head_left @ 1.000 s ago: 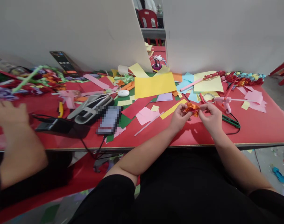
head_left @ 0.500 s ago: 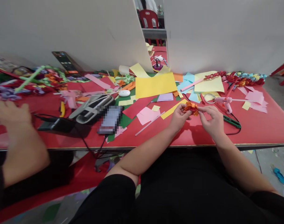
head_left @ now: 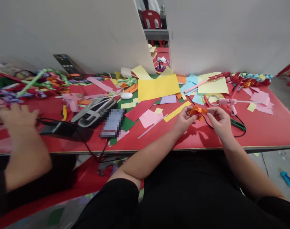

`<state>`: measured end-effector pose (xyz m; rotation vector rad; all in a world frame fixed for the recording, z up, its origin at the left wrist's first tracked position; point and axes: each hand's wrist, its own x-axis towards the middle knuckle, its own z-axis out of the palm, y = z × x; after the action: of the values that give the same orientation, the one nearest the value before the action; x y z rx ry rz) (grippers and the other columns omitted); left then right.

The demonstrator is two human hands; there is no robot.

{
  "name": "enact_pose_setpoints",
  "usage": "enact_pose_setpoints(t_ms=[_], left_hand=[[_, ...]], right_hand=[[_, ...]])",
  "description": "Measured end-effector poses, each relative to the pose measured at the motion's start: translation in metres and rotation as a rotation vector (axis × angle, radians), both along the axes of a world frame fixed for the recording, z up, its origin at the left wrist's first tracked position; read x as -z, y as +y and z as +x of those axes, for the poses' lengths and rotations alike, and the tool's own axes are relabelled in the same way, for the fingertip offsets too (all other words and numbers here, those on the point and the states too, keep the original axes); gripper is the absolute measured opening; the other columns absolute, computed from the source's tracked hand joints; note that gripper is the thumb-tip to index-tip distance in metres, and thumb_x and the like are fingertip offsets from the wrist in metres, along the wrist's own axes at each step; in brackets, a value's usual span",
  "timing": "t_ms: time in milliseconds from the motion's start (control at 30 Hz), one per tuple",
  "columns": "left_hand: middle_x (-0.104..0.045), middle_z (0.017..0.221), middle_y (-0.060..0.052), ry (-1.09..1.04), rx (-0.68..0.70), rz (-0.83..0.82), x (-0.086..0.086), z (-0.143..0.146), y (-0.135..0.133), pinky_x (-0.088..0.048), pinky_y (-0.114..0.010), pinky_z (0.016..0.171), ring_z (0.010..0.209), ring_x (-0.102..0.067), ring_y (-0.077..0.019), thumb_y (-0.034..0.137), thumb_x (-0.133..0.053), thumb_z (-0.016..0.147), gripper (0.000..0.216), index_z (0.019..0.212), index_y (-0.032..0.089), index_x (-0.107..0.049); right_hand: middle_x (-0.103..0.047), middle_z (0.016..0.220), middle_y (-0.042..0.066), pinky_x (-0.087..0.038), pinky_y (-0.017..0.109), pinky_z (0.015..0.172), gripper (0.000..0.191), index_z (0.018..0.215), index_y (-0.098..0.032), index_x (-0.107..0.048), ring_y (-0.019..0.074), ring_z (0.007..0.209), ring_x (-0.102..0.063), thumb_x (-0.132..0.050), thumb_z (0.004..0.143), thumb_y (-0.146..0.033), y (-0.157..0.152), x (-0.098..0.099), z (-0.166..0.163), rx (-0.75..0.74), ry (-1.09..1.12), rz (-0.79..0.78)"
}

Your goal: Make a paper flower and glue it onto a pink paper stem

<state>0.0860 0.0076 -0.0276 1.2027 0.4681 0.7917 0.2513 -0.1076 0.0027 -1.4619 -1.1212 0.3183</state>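
Observation:
An orange paper flower (head_left: 195, 111) is held up between my two hands, above the front part of the red table (head_left: 266, 130). My left hand (head_left: 183, 119) is closed around its left side. With thumb and forefinger, my right hand (head_left: 218, 120) pinches an orange petal at its right edge. Just behind my right hand lie a pink glue gun (head_left: 231, 105) with a glue stick in it and a green-handled tool (head_left: 238, 124), which my hand partly covers. A roll of clear tape (head_left: 213, 100) rests behind the flower.
A co-worker's hand (head_left: 18, 119) is at the far left, near paper garlands (head_left: 49, 82). Phones (head_left: 113, 122), a grey case (head_left: 97, 111), a white mouse (head_left: 127, 95) and yellow paper (head_left: 159, 87) spread across the table. White panels (head_left: 218, 38) stand behind.
My right hand has shifted slightly right, drawing an orange petal out sideways. The flower now looks wider. The co-worker's hand at the left has moved a little to the right.

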Motion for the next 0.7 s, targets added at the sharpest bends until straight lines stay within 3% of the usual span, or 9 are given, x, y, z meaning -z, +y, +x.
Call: enact_pose_setpoints(t_ms=[233, 400, 700], left_hand=[[-0.076, 0.133, -0.010, 0.048, 0.041, -0.064, 0.002, 0.000, 0.000, -0.063, -0.026, 0.068, 0.105, -0.079, -0.0228, 0.039, -0.094, 0.085, 0.053, 0.127, 0.025, -0.065], [-0.078, 0.129, -0.011, 0.089, 0.060, -0.179, 0.004, 0.003, 0.004, -0.063, -0.028, 0.062, 0.100, -0.080, -0.0242, 0.036, -0.091, 0.087, 0.047, 0.127, 0.024, -0.067], [-0.083, 0.107, -0.010, 0.198, 0.091, -0.144, 0.009, 0.000, 0.018, -0.060, -0.030, 0.067, 0.084, -0.077, -0.0211, 0.049, -0.087, 0.092, 0.038, 0.116, 0.020, -0.079]], right_hand=[[-0.083, 0.109, 0.007, -0.064, 0.046, 0.093, 0.023, 0.110, -0.028, -0.079, 0.0286, 0.100, -0.078, -0.075, 0.101, -0.048, -0.003, 0.019, 0.026, 0.073, -0.083, 0.008], [-0.080, 0.090, 0.005, -0.056, 0.040, 0.073, 0.022, 0.097, -0.026, -0.077, 0.0242, 0.076, -0.068, -0.073, 0.096, -0.048, -0.003, 0.044, 0.044, 0.179, -0.169, -0.058], [-0.078, 0.087, 0.004, -0.054, 0.039, 0.076, 0.017, 0.092, -0.026, -0.074, 0.0223, 0.074, -0.067, -0.068, 0.100, -0.040, -0.002, 0.050, 0.036, 0.056, -0.285, -0.047]])
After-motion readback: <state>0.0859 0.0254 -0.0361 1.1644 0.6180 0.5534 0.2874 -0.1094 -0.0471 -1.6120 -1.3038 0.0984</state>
